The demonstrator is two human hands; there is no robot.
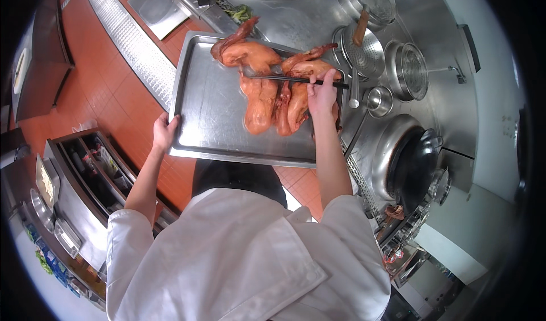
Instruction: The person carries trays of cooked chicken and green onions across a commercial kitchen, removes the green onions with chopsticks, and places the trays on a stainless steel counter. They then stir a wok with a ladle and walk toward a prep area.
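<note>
A rectangular metal tray (209, 112) lies before me, its right part over the stove edge. My left hand (165, 132) grips its left rim, thumb on top. Several pieces of orange-brown cooked poultry (259, 103) rest on the tray's middle and right, some with long necks or wings sticking up past the far rim. My right hand (323, 93) holds dark chopsticks (290, 78) over the right part of the tray; their tips reach left to the upper end of a middle piece. Whether the tips touch the meat I cannot tell.
A steel wok range with a dark wok (416, 167) stands on the right. Beyond the tray are a perforated strainer (364, 54), a ladle bowl (379, 102) and round steel pots (406, 71). At left, an open drawer (96, 163) juts from a counter; a metal floor grate (128, 35) crosses the red tiles.
</note>
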